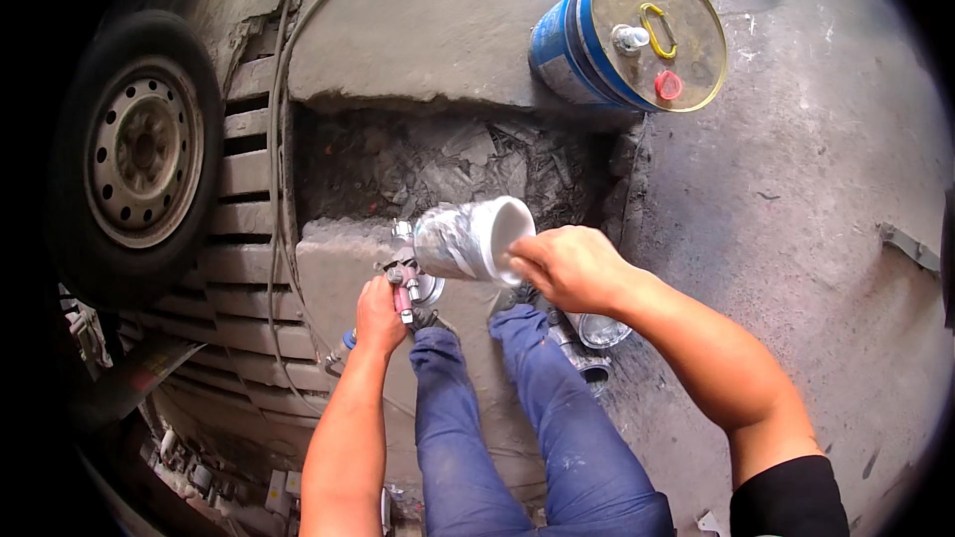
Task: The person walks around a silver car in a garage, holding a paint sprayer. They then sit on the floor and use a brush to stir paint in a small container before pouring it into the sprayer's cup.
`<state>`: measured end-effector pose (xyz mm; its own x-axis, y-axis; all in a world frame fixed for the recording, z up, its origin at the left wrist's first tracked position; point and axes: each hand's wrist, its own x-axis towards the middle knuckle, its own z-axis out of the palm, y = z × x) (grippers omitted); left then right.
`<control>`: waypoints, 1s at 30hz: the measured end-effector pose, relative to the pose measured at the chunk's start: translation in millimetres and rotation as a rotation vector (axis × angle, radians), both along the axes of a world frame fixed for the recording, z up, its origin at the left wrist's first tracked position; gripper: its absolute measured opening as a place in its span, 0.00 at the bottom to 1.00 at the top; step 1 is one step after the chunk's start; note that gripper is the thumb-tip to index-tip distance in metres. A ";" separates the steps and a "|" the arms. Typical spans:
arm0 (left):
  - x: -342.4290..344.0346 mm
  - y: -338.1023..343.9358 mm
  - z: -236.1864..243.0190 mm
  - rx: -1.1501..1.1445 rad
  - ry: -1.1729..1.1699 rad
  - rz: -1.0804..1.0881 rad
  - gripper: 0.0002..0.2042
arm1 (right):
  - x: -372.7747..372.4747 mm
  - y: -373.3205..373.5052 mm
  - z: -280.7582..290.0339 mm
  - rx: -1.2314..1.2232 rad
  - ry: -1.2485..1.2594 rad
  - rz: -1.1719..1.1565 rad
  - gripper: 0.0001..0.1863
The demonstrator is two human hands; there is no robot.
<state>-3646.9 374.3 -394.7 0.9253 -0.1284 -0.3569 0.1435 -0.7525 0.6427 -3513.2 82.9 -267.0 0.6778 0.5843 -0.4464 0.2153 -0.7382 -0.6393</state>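
Observation:
My left hand [380, 316] is wrapped round the grip of a spray gun [406, 280] with a reddish handle. Against the gun's right side is a white, paint-smeared cup [453, 239], tilted on its side with its mouth toward the right. The fingers of my right hand [572, 267] are closed at the rim of that mouth. They are slightly blurred, and whether they also hold something small is hidden. Both hands are above my blue trouser legs, and the gun's air hose fitting [348, 340] shows beside my left wrist.
A broken-edged pit [468, 164] with debris lies ahead. Beyond it on the right stands a blue metal drum [657, 30] with a yellow handle and red cap. A wheel [144, 149] is at left, near hoses [282, 139] over a slotted grating. An open can [603, 330] sits by my right leg.

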 end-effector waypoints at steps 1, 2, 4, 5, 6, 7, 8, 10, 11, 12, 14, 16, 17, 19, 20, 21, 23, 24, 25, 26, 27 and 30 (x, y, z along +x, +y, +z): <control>-0.2 -0.3 0.6 0.009 0.012 -0.023 0.13 | 2.5 -0.2 -0.4 0.016 0.127 -0.007 0.06; -1.1 2.1 0.3 0.012 0.031 -0.026 0.12 | 9.9 -0.1 3.3 0.174 0.164 -0.135 0.06; -4.9 7.4 -0.9 0.026 0.072 -0.034 0.10 | 22.3 -7.9 0.9 0.305 -0.116 -0.192 0.07; -4.5 7.6 -1.0 0.011 0.068 -0.002 0.09 | 23.9 -10.8 4.4 0.189 -0.238 -0.140 0.07; -3.6 7.8 -1.5 -0.005 0.063 0.029 0.09 | 18.8 -8.6 -0.2 0.147 -0.261 -0.115 0.06; -2.8 7.9 -1.6 -0.022 0.057 0.060 0.08 | 9.8 -3.8 -8.9 0.105 -0.284 -0.090 0.07; -1.0 5.6 -1.5 -0.016 0.057 0.039 0.08 | 0.3 1.3 -18.7 0.024 -0.223 -0.051 0.08; 2.4 0.2 1.6 -0.007 0.057 -0.003 0.09 | -2.8 10.3 -22.2 -0.025 0.004 -0.072 0.11; 1.7 2.4 3.1 0.005 0.061 -0.025 0.09 | 1.0 14.2 -18.1 0.004 0.155 -0.126 0.13; 0.1 4.1 3.2 0.006 0.074 -0.032 0.09 | 4.8 12.6 -14.5 0.076 0.307 -0.254 0.14; -4.0 7.3 0.7 0.008 0.099 -0.046 0.10 | 16.5 0.5 -0.5 0.222 0.738 -0.591 0.17; -8.2 11.3 -0.4 0.001 0.087 -0.023 0.11 | 27.0 -15.4 26.2 0.281 0.831 -0.806 0.15; -8.0 13.5 -0.6 -0.003 0.077 -0.012 0.11 | 28.0 -22.4 36.9 0.306 0.827 -0.852 0.14; -5.8 15.0 0.1 -0.013 0.073 -0.005 0.11 | 26.9 -37.5 59.3 0.306 0.719 -0.715 0.12; -3.4 14.5 0.6 -0.020 0.071 -0.004 0.11 | 21.1 -42.8 62.8 0.349 0.526 -0.545 0.11; -0.9 15.4 1.5 -0.031 0.083 -0.013 0.11 | 17.9 -45.9 64.4 0.387 0.333 -0.374 0.10; 6.4 14.9 6.3 -0.054 0.111 -0.034 0.10 | 23.2 -54.2 69.8 0.176 0.089 -0.170 0.09; 11.0 12.9 10.6 -0.074 0.174 -0.047 0.09 | 27.9 -55.0 69.8 0.060 -0.021 -0.117 0.09; 16.0 11.9 15.7 -0.093 0.237 -0.061 0.08 | 33.5 -55.1 68.7 -0.055 -0.130 -0.063 0.08; 21.6 9.2 21.6 -0.110 0.298 -0.075 0.08 | 41.9 -48.7 64.4 0.011 -0.171 -0.155 0.07; 20.6 10.8 19.2 -0.094 0.311 -0.086 0.07 | 48.1 -40.8 55.9 0.153 -0.155 -0.220 0.07; 17.9 16.4 16.7 -0.086 0.371 -0.093 0.07 | 49.6 -33.3 65.0 0.271 0.089 -0.178 0.07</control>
